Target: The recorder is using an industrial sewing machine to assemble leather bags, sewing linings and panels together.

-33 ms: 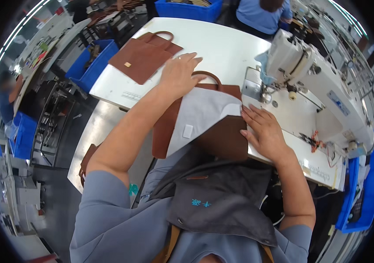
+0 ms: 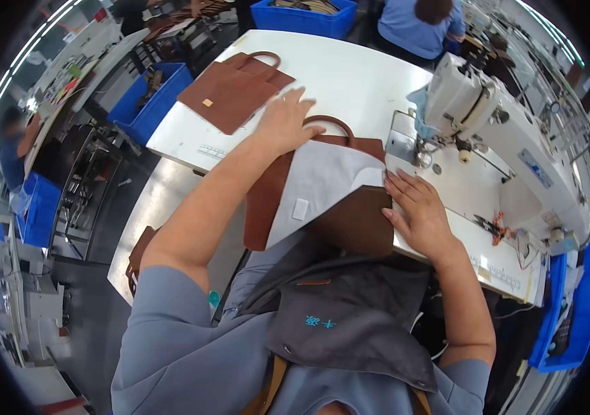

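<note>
A brown leather bag piece (image 2: 265,200) with a handle (image 2: 340,123) lies at the table's near edge, partly overhanging it. Its pale grey lining (image 2: 323,176) faces up, with a small white patch (image 2: 300,209) on it. A dark brown panel (image 2: 357,221) covers its lower right. My left hand (image 2: 284,124) is over the upper left of the bag piece, fingers stretched and thumb beside the handle's base. Along the right edge rests my right hand (image 2: 419,211), fingers extended against the panel and thumb apart. Neither hand is closed round anything.
A second brown handbag piece (image 2: 229,93) with a gold clasp lies at the far left of the white table (image 2: 336,62). A white sewing machine (image 2: 509,138) stands right, with snips (image 2: 492,225) near its base. Blue bins (image 2: 146,104) surround the table; a co-worker (image 2: 416,31) sits beyond.
The whole view has shifted slightly. My left hand sits a touch lower, its fingers closer to the handle; the right hand keeps its place at the edge.
</note>
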A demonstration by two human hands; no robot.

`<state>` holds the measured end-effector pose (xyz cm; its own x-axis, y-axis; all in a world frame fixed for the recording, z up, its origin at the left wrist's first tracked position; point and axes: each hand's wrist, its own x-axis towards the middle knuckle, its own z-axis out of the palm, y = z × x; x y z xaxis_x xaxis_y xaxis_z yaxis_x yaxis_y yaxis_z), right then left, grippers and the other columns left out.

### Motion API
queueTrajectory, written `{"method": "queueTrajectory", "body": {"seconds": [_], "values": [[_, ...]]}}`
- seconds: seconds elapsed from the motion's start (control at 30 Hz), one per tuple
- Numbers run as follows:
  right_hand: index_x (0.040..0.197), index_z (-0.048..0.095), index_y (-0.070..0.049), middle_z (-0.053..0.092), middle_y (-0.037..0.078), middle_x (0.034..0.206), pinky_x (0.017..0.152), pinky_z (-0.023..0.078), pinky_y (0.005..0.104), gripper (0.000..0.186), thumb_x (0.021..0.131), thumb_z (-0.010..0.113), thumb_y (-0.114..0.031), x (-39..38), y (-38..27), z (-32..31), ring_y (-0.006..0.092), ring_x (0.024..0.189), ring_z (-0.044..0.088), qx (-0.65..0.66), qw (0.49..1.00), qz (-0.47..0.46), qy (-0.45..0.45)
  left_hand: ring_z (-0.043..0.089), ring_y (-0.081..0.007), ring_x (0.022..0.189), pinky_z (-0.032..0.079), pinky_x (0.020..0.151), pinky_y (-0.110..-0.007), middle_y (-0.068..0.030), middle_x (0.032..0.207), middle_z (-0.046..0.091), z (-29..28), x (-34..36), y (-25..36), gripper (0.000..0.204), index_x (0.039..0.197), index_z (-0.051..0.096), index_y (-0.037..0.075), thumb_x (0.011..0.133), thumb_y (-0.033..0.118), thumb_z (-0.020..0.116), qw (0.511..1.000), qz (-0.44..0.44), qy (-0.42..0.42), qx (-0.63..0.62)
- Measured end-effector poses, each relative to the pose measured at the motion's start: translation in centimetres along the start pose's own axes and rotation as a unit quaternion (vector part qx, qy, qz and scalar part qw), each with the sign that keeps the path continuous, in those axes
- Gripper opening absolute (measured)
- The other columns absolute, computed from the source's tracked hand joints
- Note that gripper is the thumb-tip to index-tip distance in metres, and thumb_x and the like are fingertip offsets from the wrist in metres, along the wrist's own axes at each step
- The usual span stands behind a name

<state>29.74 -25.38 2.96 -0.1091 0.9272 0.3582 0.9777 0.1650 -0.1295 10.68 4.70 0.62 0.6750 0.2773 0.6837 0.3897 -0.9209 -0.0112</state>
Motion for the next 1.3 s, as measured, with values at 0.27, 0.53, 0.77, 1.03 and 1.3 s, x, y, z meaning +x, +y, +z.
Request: {"method": "queueTrajectory", "body": {"seconds": [0.27, 0.53, 0.77, 1.03, 1.3], "values": [[0.132, 0.062, -0.001, 0.063, 0.016, 0.137, 0.111, 0.04, 0.0475, 0.051, 0.089, 0.072, -0.025, -0.1, -0.7, -0.1, 0.0338, 0.132, 0.054, 0.064, 0.996, 0.047, 0.039, 0.071, -0.016, 0.077, 0.057, 0.062, -0.03, -0.0118, 0.124, 0.068, -4.2, 0.4, 3.3, 0.019, 0.115, 0.061, 0.001, 0.097, 0.005, 0.063, 0.882, -0.284, -0.182, -0.328], [0.125, 0.066, 0.0, 0.063, 0.016, 0.137, 0.11, 0.04, 0.0466, 0.044, 0.087, 0.072, -0.021, -0.2, -0.4, 0.2, 0.0347, 0.129, 0.056, 0.024, 0.998, 0.031, 0.043, 0.07, -0.0146, 0.087, 0.061, 0.077, -0.028, -0.0119, 0.118, 0.066, -15.5, -1.0, 3.4, 0.035, 0.134, 0.05, 0.0, 0.102, 0.01, 0.06, 0.737, -0.305, -0.145, -0.585], [0.127, 0.066, -0.001, 0.063, 0.016, 0.137, 0.11, 0.041, 0.0465, 0.042, 0.089, 0.071, -0.019, -0.8, -0.7, 0.1, 0.0346, 0.129, 0.056, 0.024, 0.998, 0.041, 0.041, 0.069, -0.0124, 0.082, 0.06, 0.072, -0.026, -0.014, 0.129, 0.065, -23.2, -5.6, 3.2, 0.046, 0.143, 0.05, 0.0, 0.1, 0.012, 0.063, 0.764, -0.311, -0.09, -0.558], [0.128, 0.065, -0.001, 0.062, 0.016, 0.139, 0.112, 0.04, 0.0451, 0.041, 0.09, 0.07, -0.014, -1.0, -0.7, 0.4, 0.0358, 0.13, 0.055, 0.043, 0.997, 0.05, 0.027, 0.064, -0.007, 0.069, 0.046, 0.053, -0.016, -0.0188, 0.128, 0.067, -31.6, -15.1, -1.1, 0.049, 0.143, 0.052, -0.004, 0.099, 0.015, 0.063, 0.822, -0.425, 0.03, -0.377], [0.137, 0.06, 0.001, 0.058, 0.018, 0.144, 0.116, 0.037, 0.0423, 0.038, 0.101, 0.056, -0.01, -0.7, 0.1, 0.6, 0.0355, 0.136, 0.052, 0.04, 0.999, 0.03, -0.019, 0.045, 0.0001, 0.063, 0.031, 0.052, -0.017, -0.0013, 0.103, 0.075, -34.7, -21.7, -3.0, 0.035, 0.13, 0.068, 0.003, 0.096, 0.013, 0.07, 0.836, -0.512, 0.039, -0.191]]}}
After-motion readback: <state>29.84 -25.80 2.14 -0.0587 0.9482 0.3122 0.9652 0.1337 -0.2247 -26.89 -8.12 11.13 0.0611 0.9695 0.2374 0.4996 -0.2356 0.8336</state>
